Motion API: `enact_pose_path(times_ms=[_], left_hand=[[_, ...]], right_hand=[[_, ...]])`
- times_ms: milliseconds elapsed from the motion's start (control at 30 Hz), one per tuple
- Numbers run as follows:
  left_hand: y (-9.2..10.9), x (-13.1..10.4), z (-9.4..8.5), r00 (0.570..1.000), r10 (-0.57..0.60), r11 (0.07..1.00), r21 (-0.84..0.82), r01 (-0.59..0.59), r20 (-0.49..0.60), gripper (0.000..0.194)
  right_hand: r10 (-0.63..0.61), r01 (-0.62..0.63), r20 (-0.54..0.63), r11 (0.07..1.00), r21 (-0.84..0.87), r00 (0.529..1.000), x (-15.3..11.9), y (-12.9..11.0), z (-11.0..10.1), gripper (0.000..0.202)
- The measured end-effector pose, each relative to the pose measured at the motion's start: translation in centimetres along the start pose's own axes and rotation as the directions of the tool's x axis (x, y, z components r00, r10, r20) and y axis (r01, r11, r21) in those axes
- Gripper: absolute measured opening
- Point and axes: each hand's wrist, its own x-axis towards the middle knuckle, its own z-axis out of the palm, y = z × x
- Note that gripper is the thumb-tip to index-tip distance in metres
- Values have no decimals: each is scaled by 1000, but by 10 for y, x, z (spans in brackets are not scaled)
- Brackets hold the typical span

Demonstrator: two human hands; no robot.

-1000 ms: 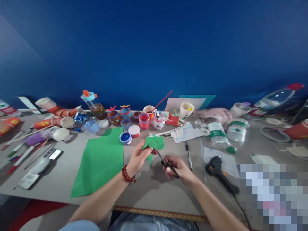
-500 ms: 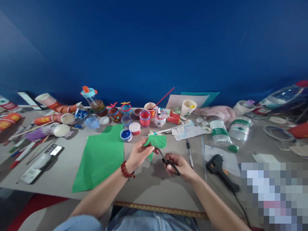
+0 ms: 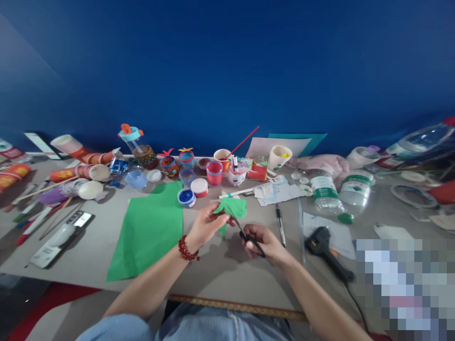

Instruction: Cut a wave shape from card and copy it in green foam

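Near the middle of the table, my left hand (image 3: 207, 226) pinches a small piece of green paper (image 3: 236, 207). My right hand (image 3: 262, 244) is closed round the black handles of a pair of scissors (image 3: 236, 220), whose blades point up and left onto the green piece. A pointed bit of green hangs below my left fingers. To the left lies a large green sheet (image 3: 149, 237) with a cut upper edge. A black pen (image 3: 280, 225) lies to the right of the scissors.
Paint pots (image 3: 186, 197) and decorated cups (image 3: 214, 173) stand behind my hands. A phone (image 3: 62, 239) and brushes lie at the left. On the right are a black glue gun (image 3: 329, 253) with its cord, paper scraps (image 3: 279, 192) and clear bottles (image 3: 325, 193).
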Motion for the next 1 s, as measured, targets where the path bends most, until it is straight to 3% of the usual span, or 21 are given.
enact_pose_path(times_ms=[1000], left_hand=[[0,0,-1,999,-33,999,4,33,-20,23]], right_hand=[[27,-26,-21,1000,15,999,1,0,2,52]])
